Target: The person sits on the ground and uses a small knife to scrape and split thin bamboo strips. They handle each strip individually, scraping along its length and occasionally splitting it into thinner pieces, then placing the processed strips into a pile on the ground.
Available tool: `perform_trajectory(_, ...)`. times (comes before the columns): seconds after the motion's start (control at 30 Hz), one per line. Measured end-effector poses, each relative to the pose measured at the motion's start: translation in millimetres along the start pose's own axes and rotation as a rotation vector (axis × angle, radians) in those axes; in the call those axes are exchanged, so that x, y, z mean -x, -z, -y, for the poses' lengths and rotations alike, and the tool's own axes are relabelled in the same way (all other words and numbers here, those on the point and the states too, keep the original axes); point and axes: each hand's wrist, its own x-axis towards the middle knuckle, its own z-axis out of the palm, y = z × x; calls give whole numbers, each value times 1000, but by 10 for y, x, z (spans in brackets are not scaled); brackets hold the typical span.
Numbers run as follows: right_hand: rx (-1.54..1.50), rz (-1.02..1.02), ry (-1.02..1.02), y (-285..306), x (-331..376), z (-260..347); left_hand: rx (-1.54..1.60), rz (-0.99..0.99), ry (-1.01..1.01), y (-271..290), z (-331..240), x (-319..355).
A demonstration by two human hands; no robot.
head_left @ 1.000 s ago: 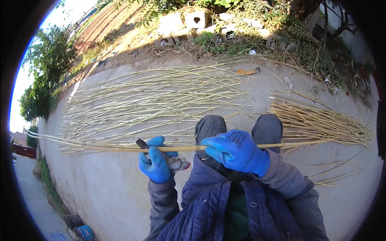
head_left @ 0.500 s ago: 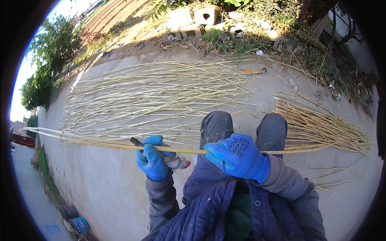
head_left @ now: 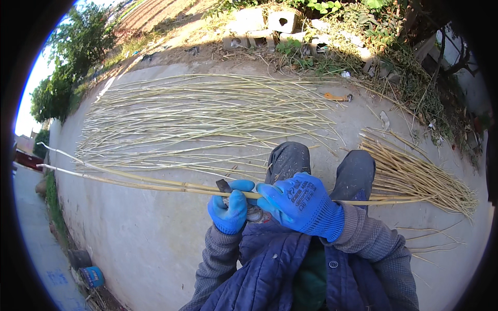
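A long pale stick (head_left: pixel 202 188) runs across in front of my knees and is split into two strips on its left side. My right hand (head_left: pixel 303 203), in a blue work glove, is closed around its whole part. Beside it, my gloved left hand (head_left: pixel 229 211) is closed on a knife with a wrapped handle. The dark knife blade (head_left: pixel 223 185) stands up above the stick, where the strips part. Most of the handle is hidden by the left hand. The two hands almost touch, and the stick's right part passes beneath my right wrist.
Many split strips (head_left: pixel 207 111) lie spread on the concrete ahead. A pile of whole sticks (head_left: pixel 415 173) is at the right, with a few thin twigs (head_left: pixel 433 239) nearer. An orange-handled tool (head_left: pixel 337 97) lies beyond the strips. Hollow blocks (head_left: pixel 282 22) and weeds edge the concrete.
My left hand and the knife have moved right along the stick, up to my right hand. The two split strips are now longer and stand farther apart at their left ends.
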Motion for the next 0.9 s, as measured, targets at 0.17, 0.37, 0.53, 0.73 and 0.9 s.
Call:
perform_trajectory(0.17, -214, -196, 21, -76, -55, -10, 144, -434, -95, 302, -259, -96)
perform_trajectory(0.37, -209, -20, 55, -166, -212, 165, -99, -114, -4, 185, 3, 160)
perform_trajectory(0.53, -263, 31, 32, -196, -244, 244, 322, -426, -27, 384, 71, 226)
perform_trajectory(0.73, -173, 9, 180, -302, -312, 350, 110, -185, -143, 401, 140, 290)
perform_trajectory(0.9, -224, 39, 159, -333, -379, 415, 284, -227, -4, 423, 162, 442)
